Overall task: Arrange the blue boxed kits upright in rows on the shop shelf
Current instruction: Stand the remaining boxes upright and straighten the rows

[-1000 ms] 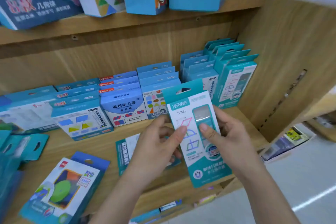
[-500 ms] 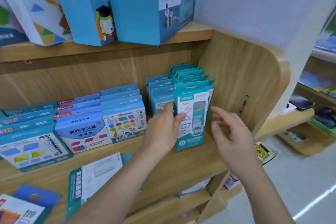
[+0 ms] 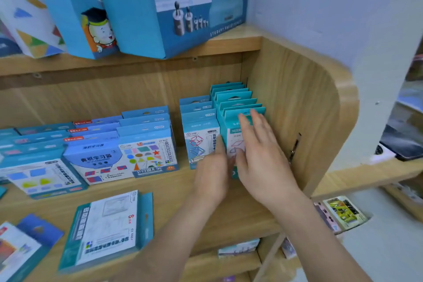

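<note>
Obs. at right end of the light wooden shop shelf [image 3: 178,192].

Step in hand: seating the front teal-and-white boxed kit [image 3: 231,131] at the near end of the far-right row of teal kits [image 3: 231,95], which runs alongside the wooden side panel [image 3: 286,103].

Right hand [image 3: 263,162]: fingers straight and spread, flat on the kit's front face, gripping nothing. Left hand [image 3: 211,176]: at the kit's left edge, between it and the next row. Fingertips are hidden, so cannot tell whether it pinches or only touches.

Rec.: push evenly with the flat palm, low and high together, so the kit stands square and doesn't tip back on its hang tab. Use the left hand as a guide to hold the gap to the neighbouring row. Check the base sits fully on the board before letting go.

Count:
- Upright rows: at least 5; the leftmost is cut by the frame edge.
- Teal row: 6 or 7 tabs; blur prevents a firm no.
- Light-blue cube-print row [image 3: 199,121]: 3.
- Coloured-shapes row [image 3: 146,144]: 3 tabs showing.
- Lying flat at near left, not yet stood up: 2, i.e. a teal-edged white kit [image 3: 105,226] and a dark-blue-tabbed kit [image 3: 20,245].
</note>
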